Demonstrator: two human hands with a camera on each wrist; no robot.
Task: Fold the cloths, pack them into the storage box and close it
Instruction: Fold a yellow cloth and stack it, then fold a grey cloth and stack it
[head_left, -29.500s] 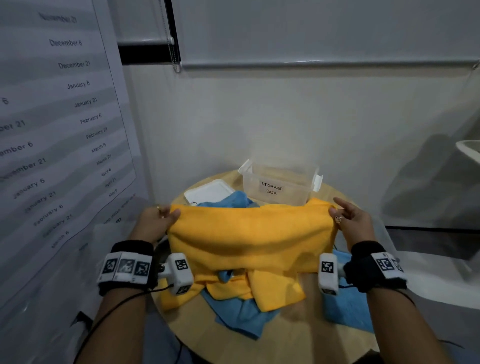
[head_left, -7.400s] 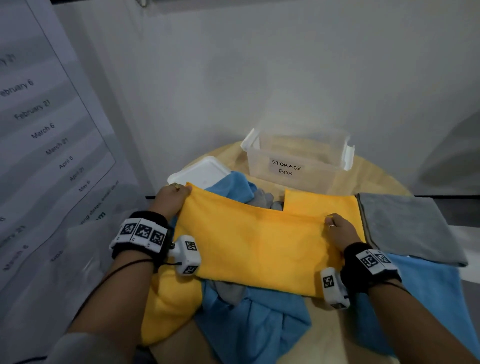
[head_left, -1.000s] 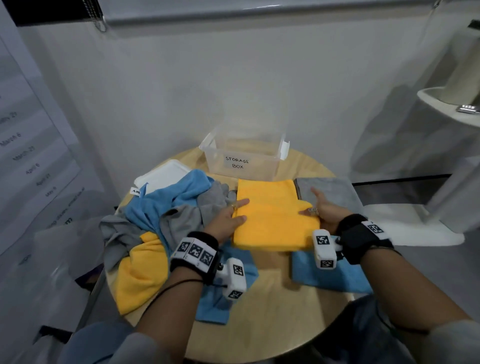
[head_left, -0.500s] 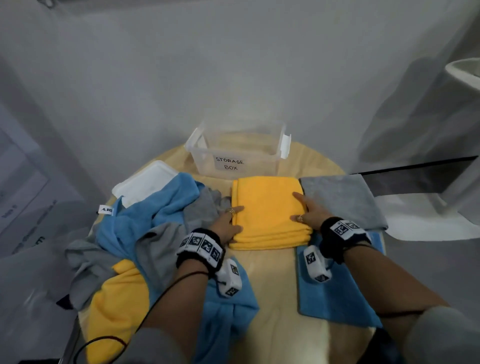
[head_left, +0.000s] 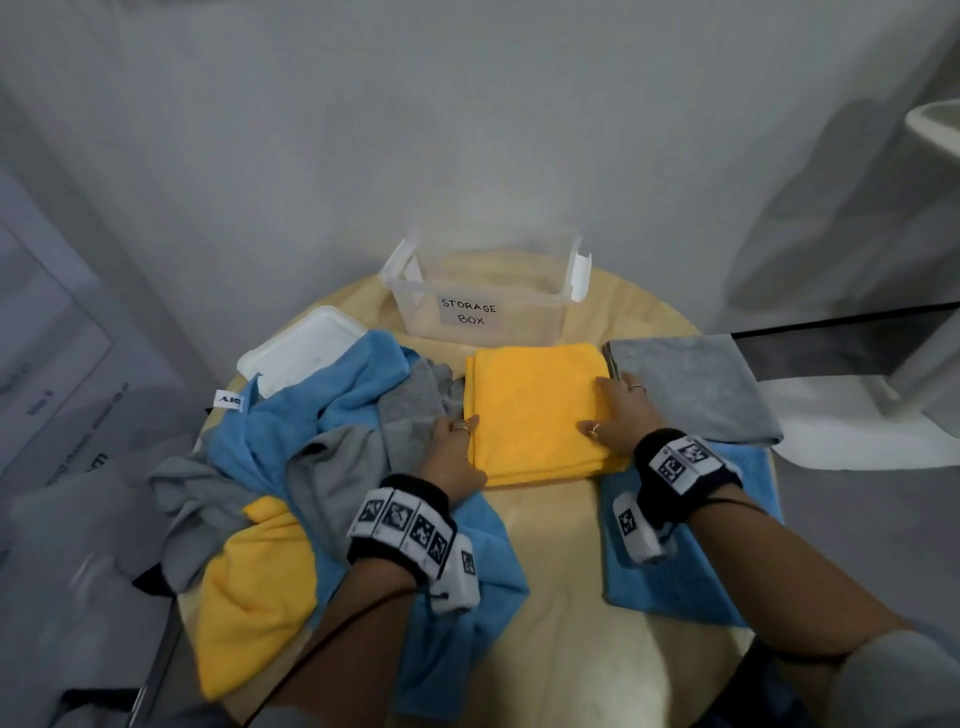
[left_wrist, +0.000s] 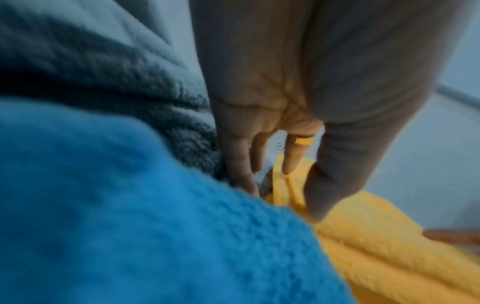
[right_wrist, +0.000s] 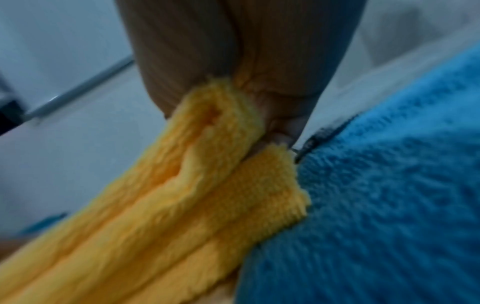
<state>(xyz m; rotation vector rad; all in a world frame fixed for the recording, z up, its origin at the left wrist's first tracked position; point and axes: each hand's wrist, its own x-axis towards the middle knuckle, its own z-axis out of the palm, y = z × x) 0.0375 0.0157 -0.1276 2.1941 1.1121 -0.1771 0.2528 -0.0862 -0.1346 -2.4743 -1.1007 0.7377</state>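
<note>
Yellow microfibre, folded into a thick square (head_left: 535, 410), lay on the round wooden desk (head_left: 550, 597) just in front of the clear storage box (head_left: 483, 291), which stood open and looked empty, its label facing the person; the white lid (head_left: 301, 348) lay apart at the box's left, partly under the loose heap. Both hands flanked the folded yellow cloth, seemingly to square its edges or ready it for lifting; the left hand (head_left: 457, 452) sat at its left edge, and the left wrist view showed its fingers (left_wrist: 244, 160) straight and pointing down along the stacked yellow layers, pressing rather than clutching; the right hand (head_left: 618, 415) rested flat on the top near the right edge, though the right wrist view showed the thumb tucked under a yellow fold with the cloth caught against the palm, so it seemed to be pinching that side. A folded grey cloth (head_left: 696, 389) lay just beside the yellow one on the right, and a folded blue cloth (head_left: 691, 540) lay nearer the person under the right wrist; these looked set aside for packing. Left of the hands, unfolded blue (head_left: 322, 415), grey (head_left: 332, 467) and yellow (head_left: 254, 587) cloths were tangled in a heap, so most folding probably remained, and nothing had yet gone into the box.
</note>
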